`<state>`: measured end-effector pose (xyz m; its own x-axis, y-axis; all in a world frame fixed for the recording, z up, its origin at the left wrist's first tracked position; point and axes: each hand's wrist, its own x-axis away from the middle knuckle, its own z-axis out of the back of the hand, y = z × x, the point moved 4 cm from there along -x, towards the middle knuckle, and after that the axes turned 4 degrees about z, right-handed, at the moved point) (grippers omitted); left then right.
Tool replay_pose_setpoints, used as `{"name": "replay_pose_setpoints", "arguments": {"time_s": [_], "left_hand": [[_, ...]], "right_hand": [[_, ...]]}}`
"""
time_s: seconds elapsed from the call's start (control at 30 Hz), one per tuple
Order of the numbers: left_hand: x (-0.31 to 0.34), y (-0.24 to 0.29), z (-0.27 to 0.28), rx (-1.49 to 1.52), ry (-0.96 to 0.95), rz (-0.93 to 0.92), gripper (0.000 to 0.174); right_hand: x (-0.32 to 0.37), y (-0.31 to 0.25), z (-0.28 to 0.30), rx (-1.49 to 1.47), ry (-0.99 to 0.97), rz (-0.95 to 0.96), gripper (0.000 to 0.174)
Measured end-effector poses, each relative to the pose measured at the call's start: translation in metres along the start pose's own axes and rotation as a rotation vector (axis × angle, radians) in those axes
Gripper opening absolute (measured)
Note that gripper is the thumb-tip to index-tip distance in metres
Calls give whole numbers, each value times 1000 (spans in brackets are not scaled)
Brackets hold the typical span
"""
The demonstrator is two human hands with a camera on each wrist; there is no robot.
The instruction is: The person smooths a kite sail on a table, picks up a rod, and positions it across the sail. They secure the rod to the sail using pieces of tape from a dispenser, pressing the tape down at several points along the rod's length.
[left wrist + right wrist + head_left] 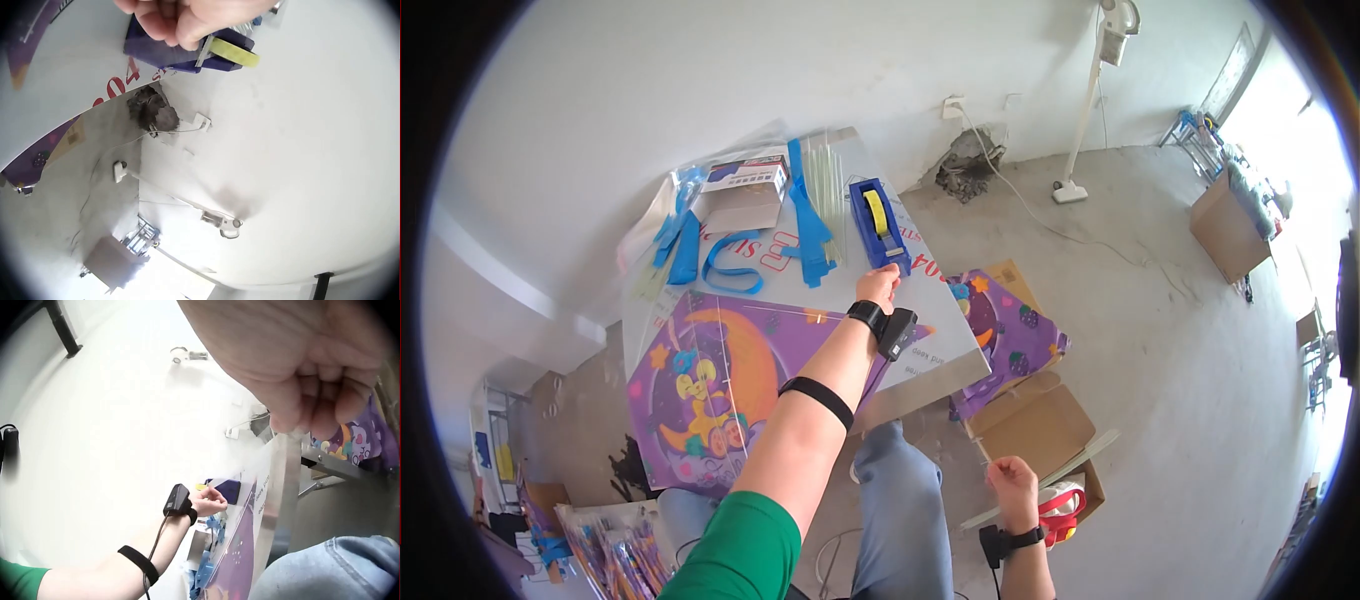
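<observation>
A blue tape dispenser (pixel 878 228) with a yellow roll of tape (pixel 234 51) stands near the table's right edge. At its cutter end is my left hand (pixel 880 286), fingers curled. In the left wrist view, thumb and forefinger meet right beside the cutter (pixel 204 51), pinching at the tape's end. Off the table's near right side, over an open cardboard box, I hold up my right hand (pixel 1015 490). Its fingers are loosely curled, with nothing visible in them. A purple sheet with a cartoon rabbit and moon (pixel 750 345) lies flat below my left forearm.
On the table (pixel 890 395) lie blue strips (pixel 805 215), thin pale sticks (pixel 825 190) and an open carton (pixel 745 195). A second purple sheet (pixel 1010 335) and the cardboard box (pixel 1035 425) are at the right. A white stick vacuum (pixel 1090 110) leans on the wall.
</observation>
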<state>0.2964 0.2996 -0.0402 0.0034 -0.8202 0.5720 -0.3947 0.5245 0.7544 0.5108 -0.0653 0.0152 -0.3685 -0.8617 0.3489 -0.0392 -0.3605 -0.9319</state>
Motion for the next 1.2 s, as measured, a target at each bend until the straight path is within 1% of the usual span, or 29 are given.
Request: {"name": "replay_pose_setpoints", "arguments": {"time_s": [0.03,0.1,0.13,0.2,0.23,0.27,0.33,0.37,0.4,0.43,0.47,0.5,0.53,0.57,0.6,0.63,0.67,0.7,0.73,0.77,0.8,0.87,0.93,1.0,1.07,1.13,1.2], "left_hand": [[-2,-4,8,0,1,-1,12],[-8,-11,20,-157,-29,46,11],[-8,-13,22,-165,-32,53,10],[3,-17,23,53,-153,82,10],[21,-10,21,171,-165,95,11],[32,-4,27,170,-162,98,11],[55,16,43,151,-291,-37,13],[68,26,55,129,-294,-84,15],[81,39,67,105,-300,-128,16],[86,49,84,127,-316,-131,23],[96,60,101,172,-263,-127,34],[100,72,119,185,-304,-109,44],[98,81,139,196,-267,-129,40],[99,90,158,191,-267,-109,34],[100,99,176,186,-267,-93,28],[104,107,190,183,-257,-92,28],[109,115,203,207,-240,-101,23],[113,122,213,230,-226,-111,17],[114,126,223,228,-222,-110,17],[114,130,234,278,-170,-124,16],[114,133,245,324,-118,-132,14],[108,135,264,340,-76,-136,12],[97,134,281,299,-99,-176,11],[85,129,294,286,-86,-157,11],[74,125,302,207,-32,-167,11],[65,120,306,177,-6,-186,11],[59,117,308,141,25,-207,11]], "right_hand": [[4,-2,-1,-6,-8,21,4],[9,1,1,1,-1,25,4],[11,1,4,2,20,20,4],[22,-5,9,3,59,30,4],[28,-9,10,5,75,34,5],[32,-13,10,4,74,30,5],[36,-19,12,-44,82,37,6],[35,-21,12,-3,74,77,8],[36,-21,9,-2,73,61,8],[34,-33,3,36,54,109,7],[30,-46,-4,72,33,160,7],[25,-55,-11,70,32,153,7],[19,-66,-18,229,20,200,6],[12,-76,-26,387,5,247,6],[-2,-77,-33,383,-3,243,6],[-20,-75,-40,320,-48,284,5],[-33,-77,-48,256,-91,322,6],[-43,-83,-58,251,-93,316,6],[-53,-98,-69,339,-65,473,6],[-63,-111,-81,424,-34,631,6],[-75,-116,-90,420,-34,624,6],[-104,-111,-107,168,-173,352,5],[-125,-112,-122,158,-167,343,6],[-142,-109,-134,151,-165,332,6],[-158,-100,-141,64,-157,217,10],[-171,-89,-145,36,-171,188,12],[-184,-74,-146,32,-119,184,14]]}}
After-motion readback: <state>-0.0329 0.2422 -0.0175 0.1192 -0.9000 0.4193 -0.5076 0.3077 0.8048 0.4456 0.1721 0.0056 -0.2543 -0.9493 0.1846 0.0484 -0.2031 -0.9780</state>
